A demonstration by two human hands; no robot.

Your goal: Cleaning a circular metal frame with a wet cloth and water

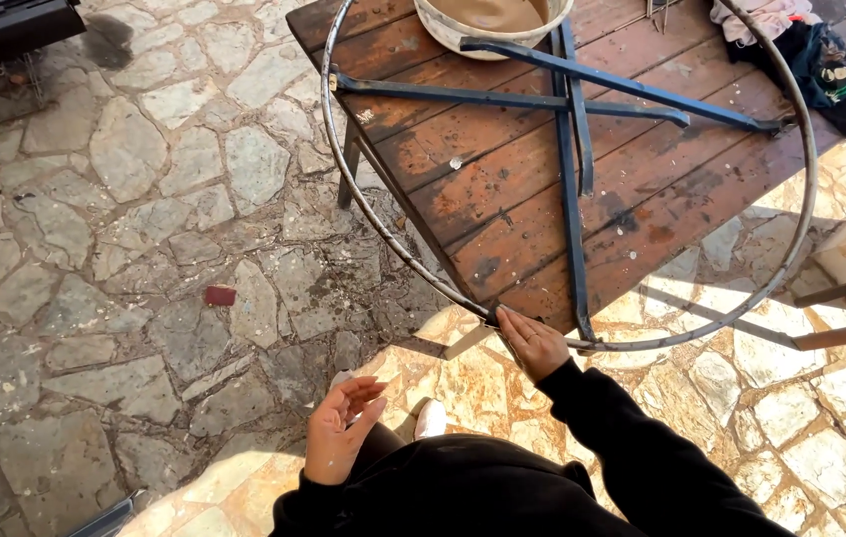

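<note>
A large round metal hoop (343, 169) with blue crossbars (569, 179) lies on a dark wooden table (502, 199) and overhangs its edges. My right hand (532, 343) rests on the hoop's near rim at the table's corner, fingers laid over the metal. My left hand (335, 430) hovers lower left, near my body, palm up with fingers loosely curled and holding nothing. Black sleeves cover both arms.
A pale bowl (448, 30) sits at the table's far edge under the hoop. A bundle of cloth (806, 45) lies at the far right. Stone paving (144, 249) surrounds the table, with a small red block (220, 295) on it. Wooden bars (845, 288) jut in at right.
</note>
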